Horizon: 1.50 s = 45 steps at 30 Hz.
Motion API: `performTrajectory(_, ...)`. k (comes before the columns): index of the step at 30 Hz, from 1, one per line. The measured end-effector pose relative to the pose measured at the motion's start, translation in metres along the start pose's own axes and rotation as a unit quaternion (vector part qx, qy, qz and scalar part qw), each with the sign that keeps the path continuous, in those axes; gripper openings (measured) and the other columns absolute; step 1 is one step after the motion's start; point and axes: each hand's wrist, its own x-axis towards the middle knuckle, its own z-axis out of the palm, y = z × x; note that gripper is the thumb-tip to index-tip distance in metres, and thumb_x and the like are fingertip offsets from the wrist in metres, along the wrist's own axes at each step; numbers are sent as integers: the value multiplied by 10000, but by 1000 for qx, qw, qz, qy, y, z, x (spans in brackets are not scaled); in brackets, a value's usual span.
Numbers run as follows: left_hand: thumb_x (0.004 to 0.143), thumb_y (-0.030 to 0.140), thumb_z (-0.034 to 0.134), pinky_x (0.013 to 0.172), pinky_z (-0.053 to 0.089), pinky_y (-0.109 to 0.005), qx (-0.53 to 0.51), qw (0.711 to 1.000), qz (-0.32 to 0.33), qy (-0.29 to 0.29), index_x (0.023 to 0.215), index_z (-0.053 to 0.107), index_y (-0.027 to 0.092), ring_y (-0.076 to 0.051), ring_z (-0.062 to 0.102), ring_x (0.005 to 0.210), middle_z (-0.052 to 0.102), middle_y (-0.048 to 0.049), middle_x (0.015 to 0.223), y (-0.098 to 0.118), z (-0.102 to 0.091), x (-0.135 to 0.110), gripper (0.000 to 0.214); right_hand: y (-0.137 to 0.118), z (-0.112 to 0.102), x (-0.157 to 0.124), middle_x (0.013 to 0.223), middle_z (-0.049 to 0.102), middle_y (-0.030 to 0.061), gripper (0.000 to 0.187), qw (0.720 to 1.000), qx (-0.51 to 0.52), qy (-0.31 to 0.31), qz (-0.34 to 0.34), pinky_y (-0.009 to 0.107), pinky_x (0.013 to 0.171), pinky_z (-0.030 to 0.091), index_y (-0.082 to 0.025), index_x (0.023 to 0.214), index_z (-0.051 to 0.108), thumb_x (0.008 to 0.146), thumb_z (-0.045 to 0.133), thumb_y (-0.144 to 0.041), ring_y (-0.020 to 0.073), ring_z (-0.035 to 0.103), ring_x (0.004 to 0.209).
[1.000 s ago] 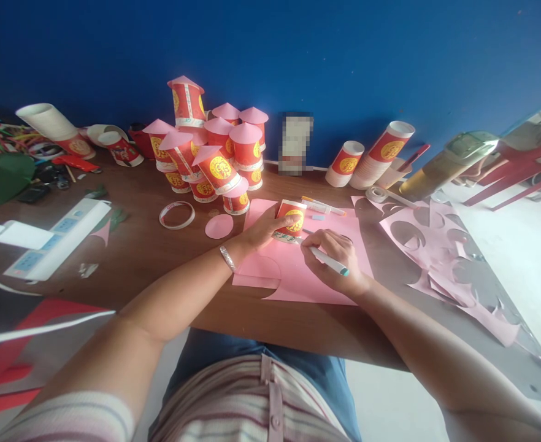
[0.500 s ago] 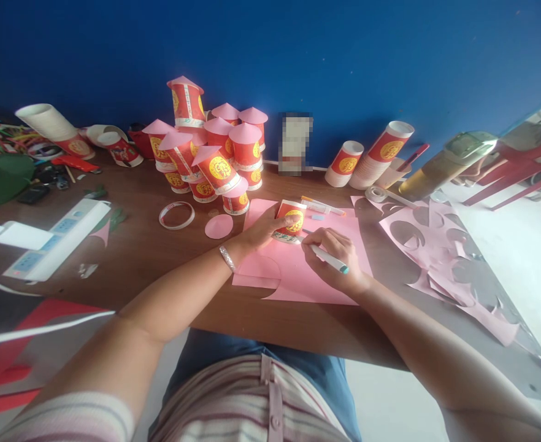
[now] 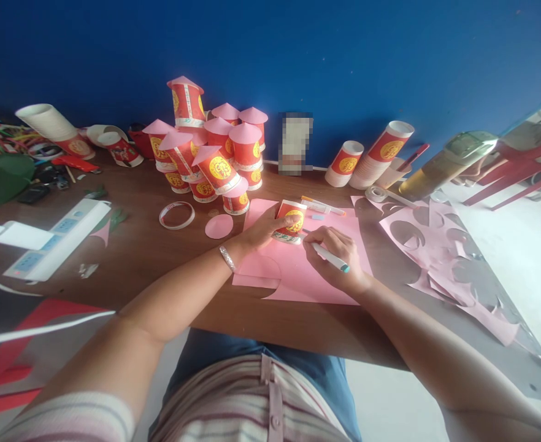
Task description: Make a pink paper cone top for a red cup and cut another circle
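My left hand is wrapped round a red paper cup with a yellow emblem, its thumb across the front. Green marks run along the white band at the cup's lower edge. In my right hand is a white marker pen with a green end; its tip points at that band, and whether it touches I cannot tell. Beneath both hands lies a sheet of pink paper with circle outlines and a cut edge. An orange-and-white marker rests at the sheet's far edge.
Red cups with pink cone tops stand stacked at back left. Cup stacks and a bottle line the back right. Pink paper scraps cover the right side; a tape roll, a pink cone and a power strip lie left.
Along the cup's white band the green marks now look longer, and the cup seems slightly turned. My right hand and the marker pen have shifted only a little.
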Motion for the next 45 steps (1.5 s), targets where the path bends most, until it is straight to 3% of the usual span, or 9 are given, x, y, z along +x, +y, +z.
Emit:
performTrajectory(21,795,498,859,630,490,-234,-10,999,21,-30,911,622,151,-136,647,706,667,-23,794,1,1,-1,436,-2,1,3,695,688,-25,202,999,25,3,-28,270,611,480,-244,813,560,908,571,-67,135,616,592)
performTrajectory(31,857,490,799,624,441,-245,19,999,38,-25,825,592,163,-112,549,650,586,8,715,2,1,-2,388,-2,-1,1,696,687,-15,194,998,50,2,-33,290,617,503,-249,837,563,890,582,-63,153,634,614)
performTrajectory(38,854,433,808,661,495,-231,-62,997,39,3,911,618,162,-125,611,726,629,-5,812,0,-1,-2,336,-6,-3,3,711,684,-10,194,996,76,-2,-44,295,632,527,-253,862,558,899,591,-65,161,643,630)
performTrajectory(45,841,483,821,727,545,-280,-98,993,60,-9,825,646,163,-185,676,818,698,-50,842,4,1,-3,365,-7,-3,4,709,677,-16,197,993,102,-1,-61,303,668,576,-262,892,562,911,597,-69,196,743,726)
